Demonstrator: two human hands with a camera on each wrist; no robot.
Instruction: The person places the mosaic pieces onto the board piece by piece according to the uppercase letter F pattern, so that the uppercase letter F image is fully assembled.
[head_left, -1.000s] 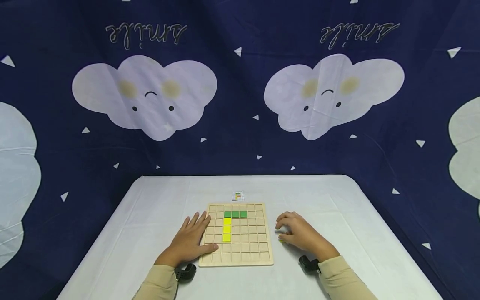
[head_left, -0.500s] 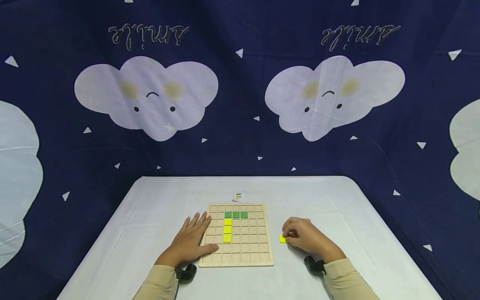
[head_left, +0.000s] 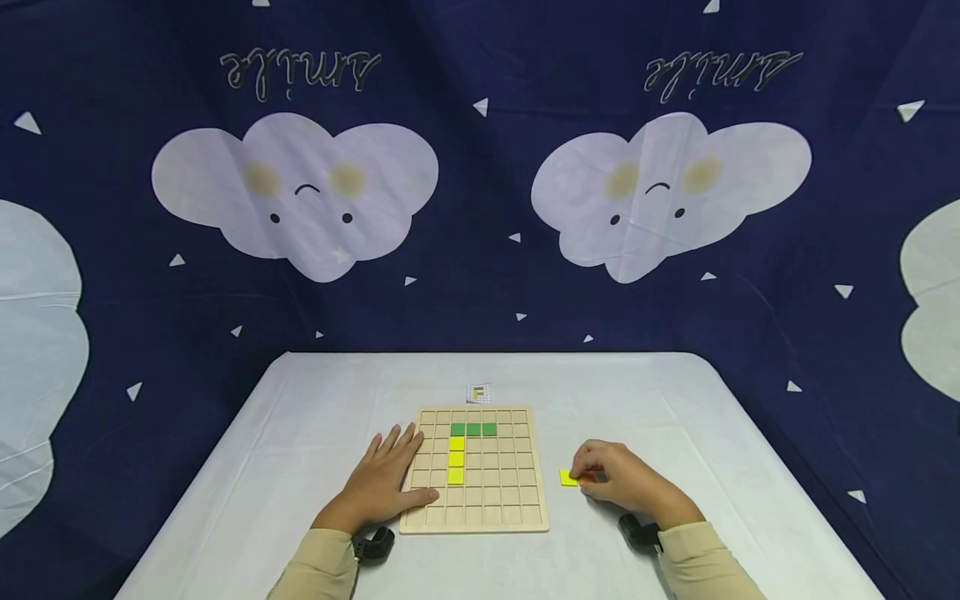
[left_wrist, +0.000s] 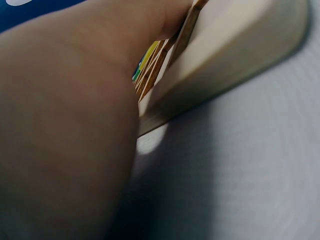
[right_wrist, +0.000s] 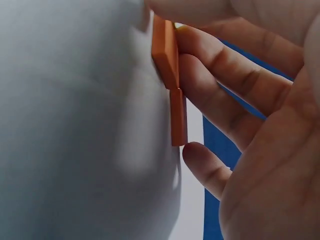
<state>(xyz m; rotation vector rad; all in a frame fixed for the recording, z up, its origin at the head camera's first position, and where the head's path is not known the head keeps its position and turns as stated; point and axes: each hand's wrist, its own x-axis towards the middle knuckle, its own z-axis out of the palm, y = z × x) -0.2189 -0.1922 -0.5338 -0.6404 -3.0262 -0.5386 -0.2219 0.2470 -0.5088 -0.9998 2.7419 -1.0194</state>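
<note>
- My left hand (head_left: 382,483) lies flat with straight fingers on the near left edge of the wooden board (head_left: 495,508), pressing it on the white table (head_left: 300,433).
- My right hand (head_left: 618,482) is on the table right of the board, fingers curled around small orange tiles (right_wrist: 167,52); a yellow tile (head_left: 567,477) lies at its fingertips, touching them.
- On the board I see 3 green tiles (head_left: 472,429) in a row and 3 yellow tiles (head_left: 455,458) below them.
- Risk, in my opinion: the orange tiles stand on edge between my fingers, so one can slip out if I lift them.
- A small pattern card (head_left: 477,392) lies beyond the board.
</note>
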